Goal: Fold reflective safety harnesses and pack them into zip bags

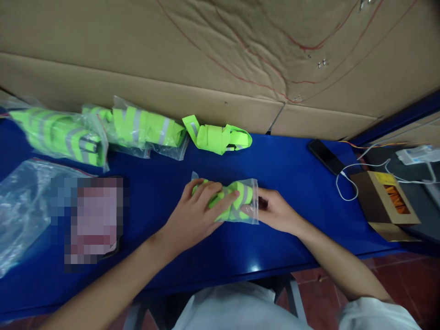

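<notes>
Blue tabletop (268, 252), brown cardboard (137, 41) behind. Left hand (201, 204): fingers clamped over a clear bag (255, 201) containing yellow-green reflective webbing (244, 192). Right hand (275, 208): at the bag's right end, fingertips partly hidden; cannot tell whether closed on it. Loose webbing roll (213, 137) lies just beyond the left fingers; bagged rolls (58, 135) farther left. Black phone (325, 156): beyond the right fingers, to their right.

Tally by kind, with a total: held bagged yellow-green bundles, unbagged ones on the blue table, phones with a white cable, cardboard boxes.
Held bagged bundle: 1
Unbagged bundle: 1
Cabled phone: 1
Cardboard box: 1
Total: 4
</notes>
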`<state>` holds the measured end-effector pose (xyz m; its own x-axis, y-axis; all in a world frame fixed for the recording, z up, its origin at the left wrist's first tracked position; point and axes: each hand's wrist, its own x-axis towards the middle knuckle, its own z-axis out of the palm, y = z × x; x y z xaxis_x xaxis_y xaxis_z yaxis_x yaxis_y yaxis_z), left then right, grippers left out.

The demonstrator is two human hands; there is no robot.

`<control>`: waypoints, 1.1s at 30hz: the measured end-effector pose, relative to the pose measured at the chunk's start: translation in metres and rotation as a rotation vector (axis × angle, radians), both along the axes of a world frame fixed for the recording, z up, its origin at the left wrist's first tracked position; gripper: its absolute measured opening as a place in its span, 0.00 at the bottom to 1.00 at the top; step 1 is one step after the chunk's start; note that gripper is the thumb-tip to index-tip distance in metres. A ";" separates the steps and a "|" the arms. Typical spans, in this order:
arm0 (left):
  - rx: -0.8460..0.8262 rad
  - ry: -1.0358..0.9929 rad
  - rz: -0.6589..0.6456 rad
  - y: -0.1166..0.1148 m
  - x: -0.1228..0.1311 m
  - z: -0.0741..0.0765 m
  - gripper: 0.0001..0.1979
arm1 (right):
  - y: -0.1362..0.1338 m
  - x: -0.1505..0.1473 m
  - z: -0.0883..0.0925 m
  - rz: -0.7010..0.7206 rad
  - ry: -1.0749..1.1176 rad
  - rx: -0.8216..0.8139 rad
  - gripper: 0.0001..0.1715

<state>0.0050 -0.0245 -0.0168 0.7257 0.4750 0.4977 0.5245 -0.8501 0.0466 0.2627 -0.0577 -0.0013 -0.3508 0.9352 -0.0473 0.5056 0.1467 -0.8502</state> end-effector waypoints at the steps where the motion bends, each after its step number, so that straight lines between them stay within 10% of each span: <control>1: 0.001 0.003 -0.006 0.000 0.000 0.000 0.28 | 0.000 -0.001 0.000 -0.013 0.000 0.001 0.18; 19: 0.050 -0.035 -0.141 -0.004 0.007 0.002 0.23 | -0.007 -0.015 0.009 -0.017 -0.101 -0.141 0.30; 33: -0.032 -0.057 0.062 0.015 -0.012 0.007 0.27 | 0.024 0.042 0.022 -0.440 0.523 -0.286 0.18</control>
<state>-0.0068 -0.0095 -0.0098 0.6653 0.5348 0.5209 0.5722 -0.8135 0.1044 0.3042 -0.0333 0.0205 0.0099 0.9709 -0.2395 -0.0146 -0.2393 -0.9708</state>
